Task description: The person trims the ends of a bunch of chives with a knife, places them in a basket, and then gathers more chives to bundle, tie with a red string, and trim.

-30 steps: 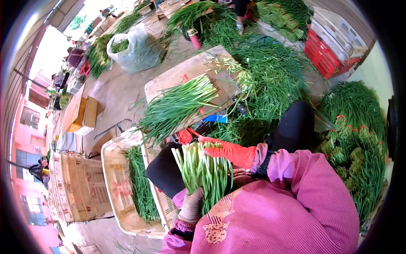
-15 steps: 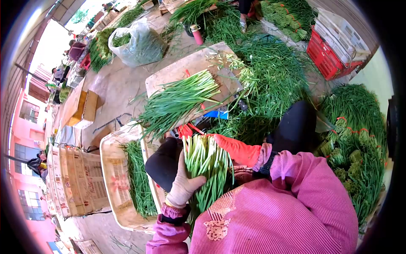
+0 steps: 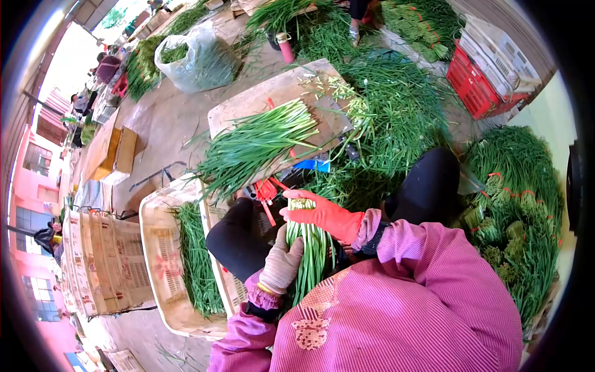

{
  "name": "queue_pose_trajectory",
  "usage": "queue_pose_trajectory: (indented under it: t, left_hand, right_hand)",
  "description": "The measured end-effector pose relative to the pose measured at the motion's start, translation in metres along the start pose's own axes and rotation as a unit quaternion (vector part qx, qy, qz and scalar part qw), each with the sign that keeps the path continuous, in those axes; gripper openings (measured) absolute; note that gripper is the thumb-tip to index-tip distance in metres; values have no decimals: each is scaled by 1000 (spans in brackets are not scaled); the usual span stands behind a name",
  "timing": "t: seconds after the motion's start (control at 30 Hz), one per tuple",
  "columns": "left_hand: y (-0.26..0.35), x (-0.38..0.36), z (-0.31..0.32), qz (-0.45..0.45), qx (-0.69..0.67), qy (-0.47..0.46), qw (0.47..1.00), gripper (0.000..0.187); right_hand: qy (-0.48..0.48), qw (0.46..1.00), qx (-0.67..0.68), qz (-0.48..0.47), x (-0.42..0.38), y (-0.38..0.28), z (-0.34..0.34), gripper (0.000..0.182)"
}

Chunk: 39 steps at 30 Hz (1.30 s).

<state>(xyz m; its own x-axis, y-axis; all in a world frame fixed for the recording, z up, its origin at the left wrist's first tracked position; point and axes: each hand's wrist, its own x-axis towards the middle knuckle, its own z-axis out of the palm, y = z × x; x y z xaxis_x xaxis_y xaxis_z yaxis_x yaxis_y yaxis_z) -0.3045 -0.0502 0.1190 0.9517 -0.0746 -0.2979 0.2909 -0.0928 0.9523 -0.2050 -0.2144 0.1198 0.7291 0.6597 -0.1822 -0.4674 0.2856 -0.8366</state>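
Note:
A bunch of green chives [image 3: 312, 254] stands roughly upright in front of my lap, its pale cut ends on top. My right hand [image 3: 328, 218], in a red glove, is wrapped round the bunch just below those ends. Lower down, my left hand [image 3: 284, 263] in a cream knitted glove grips the left side of the stalks. Several red ties [image 3: 265, 191] hang beside my knee, just beyond the hands. Ahead, a loose pile of chives [image 3: 263, 137] lies on a wooden board [image 3: 238, 111], with a knife [image 3: 348, 147] at the board's right edge.
At left stands a cream plastic crate [image 3: 162, 273] with chives inside, next to stacked crates [image 3: 102, 263]. Loose trimmings [image 3: 396, 115] heap beyond my right knee. Tied bunches [image 3: 514, 204] lie at right, and a red crate [image 3: 474, 84] is behind them. A pink bottle [image 3: 285, 48] stands ahead.
My right hand has moved from beside the cut ends to close round the top of the bunch. The bunch is now narrower, and my left hand has shifted slightly right.

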Motion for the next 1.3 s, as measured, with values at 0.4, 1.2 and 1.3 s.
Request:
queue_pose_trajectory:
  t: [0.4, 1.2, 1.3]
  left_hand:
    - [33, 5, -2, 51, 310, 7, 949, 58]
    - [106, 35, -76, 189, 45, 168, 967, 83]
    - [183, 27, -15, 300, 56, 132, 943, 104]
  right_hand:
    - [-45, 993, 104, -28, 11, -13, -2, 23]
    - [136, 903, -177, -367, -26, -276, -42, 22]
    - [93, 876, -273, -388, 1, -248, -12, 20]
